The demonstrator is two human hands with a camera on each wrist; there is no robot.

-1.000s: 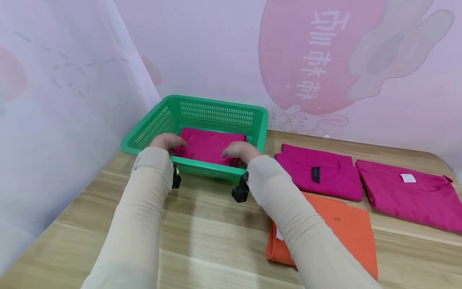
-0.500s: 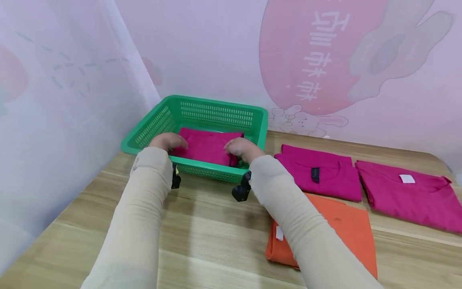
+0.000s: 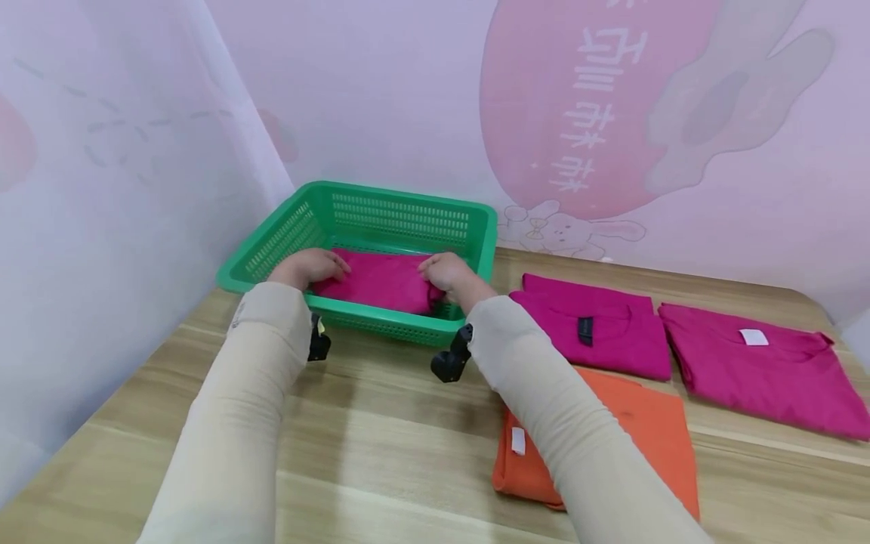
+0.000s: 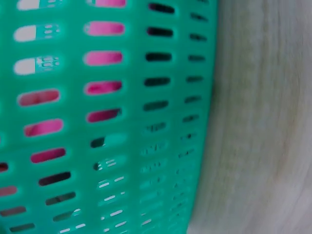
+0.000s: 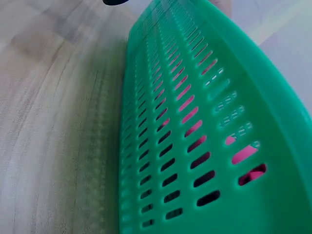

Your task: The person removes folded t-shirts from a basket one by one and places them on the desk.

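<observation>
Inside a green slotted plastic basket (image 3: 401, 215) lies a folded magenta T-shirt (image 3: 384, 281). My left hand (image 3: 309, 266) reaches over the front rim and grips the shirt's left side, thumb hidden. At its right side, my right hand (image 3: 448, 273) pinches the edge between thumb and fingers. Both wrist views are mostly filled by the basket wall (image 4: 131, 131), with magenta cloth (image 5: 243, 155) showing through the slots; neither shows the grip itself.
On the wooden table (image 3: 394, 453), right of the basket, lie a purple-magenta T-shirt (image 3: 612, 340) with a dark label and a magenta T-shirt (image 3: 754, 370) with a white label. A folded orange garment (image 3: 639, 431) sits partly under the right forearm. A printed curtain (image 3: 381, 91) hangs behind.
The shirt's right edge has shifted left, away from the basket's right wall, and its back edge has come forward slightly. The right hand now pinches that edge. The head view has turned slightly.
</observation>
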